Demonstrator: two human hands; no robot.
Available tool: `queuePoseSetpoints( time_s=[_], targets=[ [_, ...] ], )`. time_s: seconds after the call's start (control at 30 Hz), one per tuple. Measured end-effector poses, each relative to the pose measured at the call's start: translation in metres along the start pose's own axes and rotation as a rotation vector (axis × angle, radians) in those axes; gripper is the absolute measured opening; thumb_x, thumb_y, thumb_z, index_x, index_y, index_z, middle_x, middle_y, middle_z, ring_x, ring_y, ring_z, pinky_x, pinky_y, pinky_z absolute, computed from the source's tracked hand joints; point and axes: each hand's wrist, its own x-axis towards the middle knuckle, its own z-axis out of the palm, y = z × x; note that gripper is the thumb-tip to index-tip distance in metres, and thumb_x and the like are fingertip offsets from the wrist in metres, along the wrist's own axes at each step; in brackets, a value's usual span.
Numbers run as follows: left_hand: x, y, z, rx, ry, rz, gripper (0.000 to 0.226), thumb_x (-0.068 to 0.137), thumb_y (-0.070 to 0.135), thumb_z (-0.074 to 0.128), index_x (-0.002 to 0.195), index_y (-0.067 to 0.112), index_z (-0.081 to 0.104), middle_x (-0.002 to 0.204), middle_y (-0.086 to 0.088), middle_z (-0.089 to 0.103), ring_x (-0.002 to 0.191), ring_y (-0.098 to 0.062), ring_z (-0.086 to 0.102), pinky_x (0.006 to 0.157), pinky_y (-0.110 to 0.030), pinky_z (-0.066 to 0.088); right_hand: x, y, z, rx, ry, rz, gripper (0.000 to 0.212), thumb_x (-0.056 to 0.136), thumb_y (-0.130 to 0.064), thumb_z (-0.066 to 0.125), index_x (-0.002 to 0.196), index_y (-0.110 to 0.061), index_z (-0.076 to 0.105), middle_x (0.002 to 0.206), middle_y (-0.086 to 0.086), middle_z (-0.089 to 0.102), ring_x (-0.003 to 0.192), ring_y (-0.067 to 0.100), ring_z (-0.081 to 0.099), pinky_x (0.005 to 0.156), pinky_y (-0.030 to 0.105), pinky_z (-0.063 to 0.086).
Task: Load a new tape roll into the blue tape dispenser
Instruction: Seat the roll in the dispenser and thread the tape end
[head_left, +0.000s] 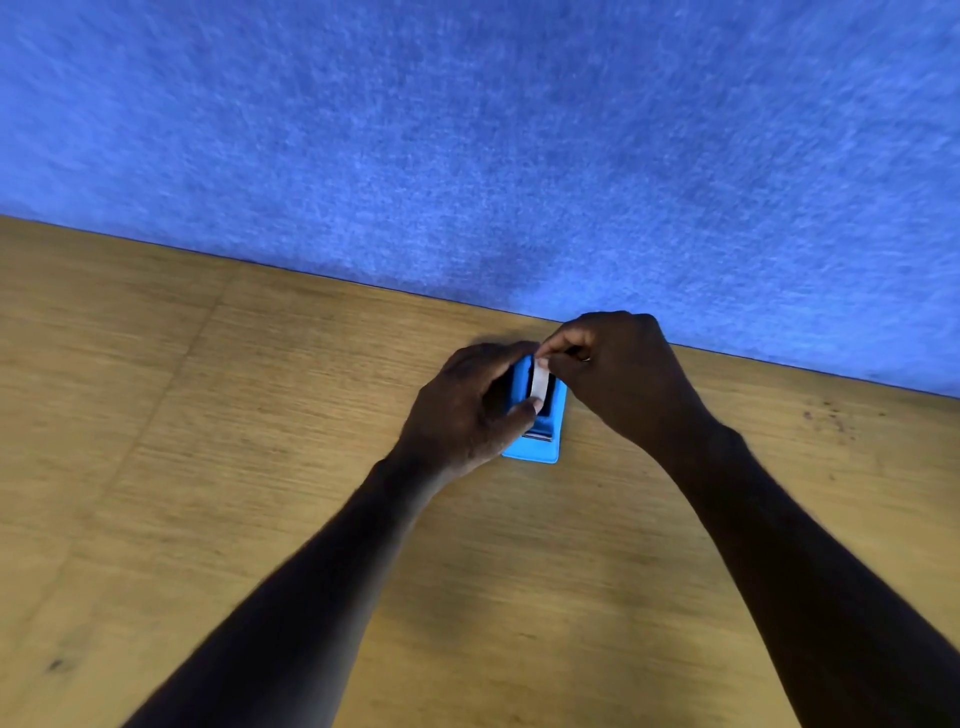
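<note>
Blue tape dispenser (548, 448) is flat on the wooden table (208, 467), close to the blue felt partition (467, 130), cutter end toward me. White tape roll (540, 383) is down between its side walls; can't tell if the hub is fully seated.

Left hand (467, 410): fingers curled round the dispenser's left side, thumb tip on the near edge of the roll. Right hand (618, 374): thumb and forefinger pinched on the far top of the roll. Could be the rim or the free end, too small to tell.

My read of the step: seat the roll, then find the tape end.
- Left hand stays clamped so the base doesn't skid.
- Press the roll straight down, no tilt, or the hub jams against a wall.
- Tape should feed off the top toward the cutter; if not, flip the roll.
- Peel slowly and evenly, or the tape may split.
</note>
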Motion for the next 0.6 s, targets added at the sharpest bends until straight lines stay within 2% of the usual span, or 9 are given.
queuePoseSetpoints(
  time_s=[0.17,0.4,0.6],
  targets=[
    [0.0027,0.001,0.0015,-0.014,-0.003,-0.01,0.048,0.092,0.054,0.056,0.135,0.032,0.055,0.127,0.018,0.061,0.125,-0.003,0.049,0.102,-0.027,0.043,-0.0017,-0.0008,-0.0014,-0.033,-0.023,-0.035,0.009,0.082,-0.014,0.069,0.084,-0.019,0.076,0.084,-0.008,0.072,0.079,0.006,0.066,0.073,0.019,0.05],
    [0.0036,-0.0002,0.0021,-0.014,-0.011,-0.019,0.047,0.094,0.058,0.05,0.133,0.034,0.055,0.127,0.02,0.06,0.125,-0.003,0.049,0.102,-0.027,0.043,-0.001,-0.0022,0.0003,-0.121,-0.022,-0.143,0.009,0.081,-0.013,0.066,0.08,-0.017,0.074,0.079,-0.002,0.07,0.076,0.013,0.063,0.072,0.038,0.053],
    [0.0037,-0.0006,0.0029,0.003,-0.024,-0.013,0.049,0.094,0.06,0.046,0.134,0.034,0.054,0.124,0.018,0.062,0.123,-0.003,0.05,0.101,-0.03,0.044,0.0005,-0.0025,-0.001,-0.175,-0.052,-0.167,0.012,0.085,-0.02,0.06,0.081,-0.018,0.071,0.083,0.0,0.064,0.075,0.015,0.06,0.068,0.04,0.052]
  ],
)
